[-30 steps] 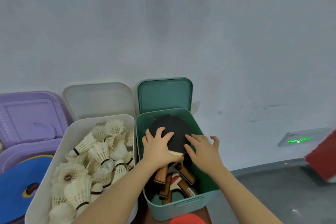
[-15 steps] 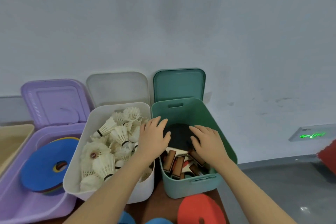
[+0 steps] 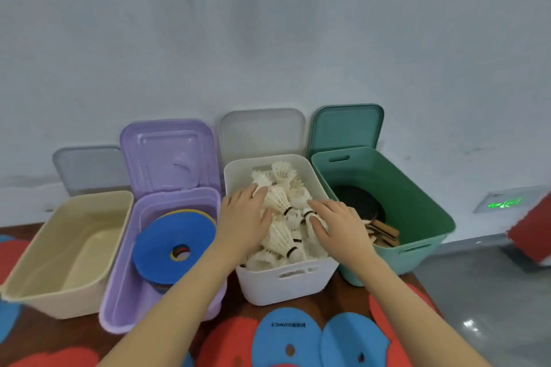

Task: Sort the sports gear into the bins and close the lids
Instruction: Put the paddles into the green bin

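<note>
Both hands lie palm-down on the heap of shuttlecocks (image 3: 280, 235) in the white bin (image 3: 286, 280). The left hand (image 3: 243, 222) has its fingers (image 3: 258, 194) straight and close together, pressing the pile at its left side; the right hand (image 3: 337, 225) has its fingers (image 3: 316, 205) straight and slightly spread over the pile's right side — whether any fingertip pinches a shuttlecock I cannot tell.

Right of the white bin stands the green bin (image 3: 417, 217), holding paddles (image 3: 362, 202) (dark faces, wooden handles). To the left, the purple bin (image 3: 122, 286) holds a stack of discs (image 3: 174, 250), blue on top, and beside it is a beige bin (image 3: 59, 298).

All four lids lean upright against the wall — the green lid (image 3: 347, 128) among them. More blue and red discs (image 3: 286, 337) lie loose on the tabletop (image 3: 343, 292) near the bins.
</note>
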{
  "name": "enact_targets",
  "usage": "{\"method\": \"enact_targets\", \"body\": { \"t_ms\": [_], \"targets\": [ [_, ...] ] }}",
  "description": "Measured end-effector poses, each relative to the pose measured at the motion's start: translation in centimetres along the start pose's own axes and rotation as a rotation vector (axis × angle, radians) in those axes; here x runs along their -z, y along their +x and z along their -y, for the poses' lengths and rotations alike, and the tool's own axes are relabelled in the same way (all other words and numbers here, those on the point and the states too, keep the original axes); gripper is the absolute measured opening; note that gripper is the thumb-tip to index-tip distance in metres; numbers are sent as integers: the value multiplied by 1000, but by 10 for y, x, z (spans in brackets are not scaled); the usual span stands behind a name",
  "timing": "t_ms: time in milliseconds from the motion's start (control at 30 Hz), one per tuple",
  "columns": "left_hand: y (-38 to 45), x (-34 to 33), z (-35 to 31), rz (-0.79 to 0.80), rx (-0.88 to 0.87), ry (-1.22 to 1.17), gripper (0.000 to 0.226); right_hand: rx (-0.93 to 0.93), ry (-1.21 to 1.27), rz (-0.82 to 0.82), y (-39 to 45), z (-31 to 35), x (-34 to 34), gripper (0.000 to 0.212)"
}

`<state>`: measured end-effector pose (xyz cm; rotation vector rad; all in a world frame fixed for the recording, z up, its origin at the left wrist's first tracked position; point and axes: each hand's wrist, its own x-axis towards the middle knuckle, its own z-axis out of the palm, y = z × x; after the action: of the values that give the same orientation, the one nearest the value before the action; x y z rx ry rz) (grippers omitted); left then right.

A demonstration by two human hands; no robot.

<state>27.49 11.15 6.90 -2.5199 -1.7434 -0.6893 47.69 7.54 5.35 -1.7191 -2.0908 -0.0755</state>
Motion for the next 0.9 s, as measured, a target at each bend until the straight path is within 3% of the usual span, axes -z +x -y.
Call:
{"method": "enact_targets", "body": {
  "t_ms": [267,500,900],
  "targets": [
    [-79,44,81,103,85,14,57,-2,74,36,-22,112,-31,40],
    [-137,62,115,78,199,79,41,89,141,59,-37,167,-55,41],
    [-212,95,206,20,440,153,47,287,226,153,-36,276,-107,39]
  ]
}}
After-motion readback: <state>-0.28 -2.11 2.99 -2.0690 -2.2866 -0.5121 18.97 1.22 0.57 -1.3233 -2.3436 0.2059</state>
